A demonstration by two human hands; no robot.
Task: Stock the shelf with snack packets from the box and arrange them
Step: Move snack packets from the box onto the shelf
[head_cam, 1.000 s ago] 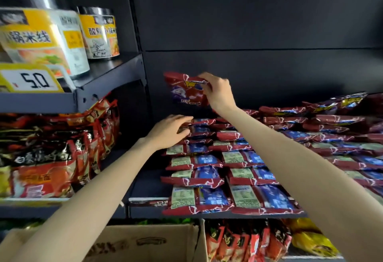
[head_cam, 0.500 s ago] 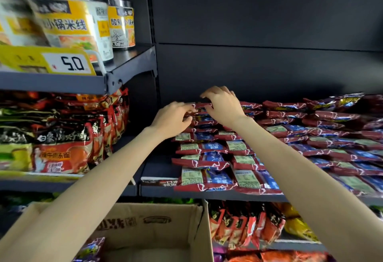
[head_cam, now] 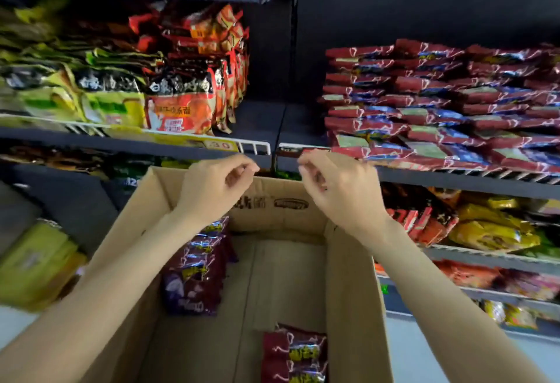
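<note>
An open cardboard box [head_cam: 348, 276] stands below me. Inside it a row of dark red and purple snack packets [head_cam: 194, 273] leans against the left wall, and another small stack of packets [head_cam: 295, 352] lies near the front. On the shelf [head_cam: 454, 178] at the right, red and blue snack packets [head_cam: 439, 103] lie in overlapping rows. My left hand [head_cam: 215, 185] and my right hand [head_cam: 339, 188] hover over the box's far edge, fingers loosely curled, nothing in either.
To the left, a shelf holds upright noodle packs [head_cam: 178, 100] behind a white wire rail [head_cam: 254, 147]. Lower shelves at the right carry red and yellow bags [head_cam: 491, 228]. Green-yellow packs [head_cam: 36, 264] sit low at the left.
My right hand laid its packet on the shelf stack and let go. Both hands then drew back from the shelf to above the box, and my view tilted down.
</note>
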